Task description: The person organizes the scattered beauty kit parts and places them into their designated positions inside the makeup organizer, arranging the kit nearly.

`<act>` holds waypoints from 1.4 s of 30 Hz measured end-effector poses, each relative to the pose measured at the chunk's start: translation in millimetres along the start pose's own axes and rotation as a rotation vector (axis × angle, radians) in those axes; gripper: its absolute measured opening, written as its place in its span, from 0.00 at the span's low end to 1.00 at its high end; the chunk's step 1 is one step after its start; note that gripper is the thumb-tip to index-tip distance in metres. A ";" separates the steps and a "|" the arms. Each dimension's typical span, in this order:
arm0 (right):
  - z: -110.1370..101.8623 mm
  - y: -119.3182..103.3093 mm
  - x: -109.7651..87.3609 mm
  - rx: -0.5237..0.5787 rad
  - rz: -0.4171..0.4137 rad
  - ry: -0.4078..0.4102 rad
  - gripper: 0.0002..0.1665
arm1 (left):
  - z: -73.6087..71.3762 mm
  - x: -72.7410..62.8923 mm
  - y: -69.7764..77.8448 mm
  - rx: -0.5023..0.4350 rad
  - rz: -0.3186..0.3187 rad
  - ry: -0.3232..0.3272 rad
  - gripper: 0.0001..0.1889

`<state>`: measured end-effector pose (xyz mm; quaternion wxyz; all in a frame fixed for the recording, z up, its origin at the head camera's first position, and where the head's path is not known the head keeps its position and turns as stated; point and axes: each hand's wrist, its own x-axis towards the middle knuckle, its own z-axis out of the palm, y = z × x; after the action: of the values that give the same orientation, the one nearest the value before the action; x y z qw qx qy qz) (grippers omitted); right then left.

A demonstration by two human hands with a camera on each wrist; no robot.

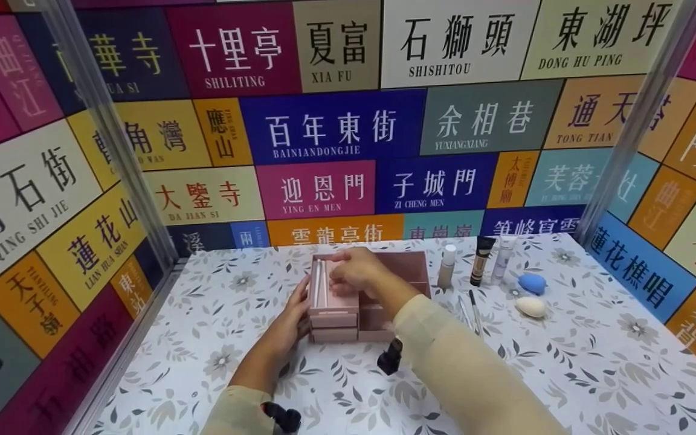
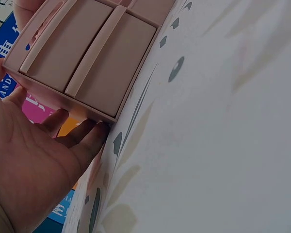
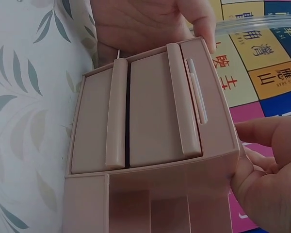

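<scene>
Box [image 1: 348, 320] at centre of frame: steady?

My left hand [image 1: 292, 317], fingers loosely spread, braces its side. My right hand [image 1: 357, 269] bends over the top, grip unclear; I'd move gently.

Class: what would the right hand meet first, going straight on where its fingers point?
The right hand would probably meet the pale sticks in the pink box, though depth is unclear: it may touch the box itself first.
</scene>
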<state>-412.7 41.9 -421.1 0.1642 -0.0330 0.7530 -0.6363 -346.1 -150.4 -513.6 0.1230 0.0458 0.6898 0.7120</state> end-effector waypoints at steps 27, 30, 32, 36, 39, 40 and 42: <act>-42.1 37.6 -57.5 0.201 -0.174 -0.056 0.32 | 1.5 -1.0 0.1 -0.016 -0.004 0.031 0.32; -48.1 45.0 -63.0 0.191 -0.191 -0.047 0.33 | 1.0 -0.9 -0.2 -0.018 0.002 0.023 0.32; -51.8 50.0 -66.9 0.174 -0.199 -0.037 0.34 | 0.8 -0.9 -0.6 -0.013 0.005 0.021 0.32; -59.2 60.2 -73.1 0.149 -0.213 -0.027 0.32 | 0.7 -0.6 -1.0 -0.005 0.003 0.023 0.32; -66.1 66.2 -77.1 0.150 -0.220 -0.019 0.31 | 0.8 -0.3 -1.0 -0.001 0.004 0.021 0.32; -69.2 68.1 -78.1 0.147 -0.224 -0.019 0.31 | 0.8 -0.2 -1.0 0.000 0.003 0.022 0.32; -76.3 71.2 -80.0 0.136 -0.226 -0.013 0.31 | 0.8 0.0 -1.2 0.000 0.004 0.022 0.32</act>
<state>-347.9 148.3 -463.2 0.0981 -0.1107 0.6985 -0.7002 -345.8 -149.6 -514.8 0.1138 0.0393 0.6912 0.7126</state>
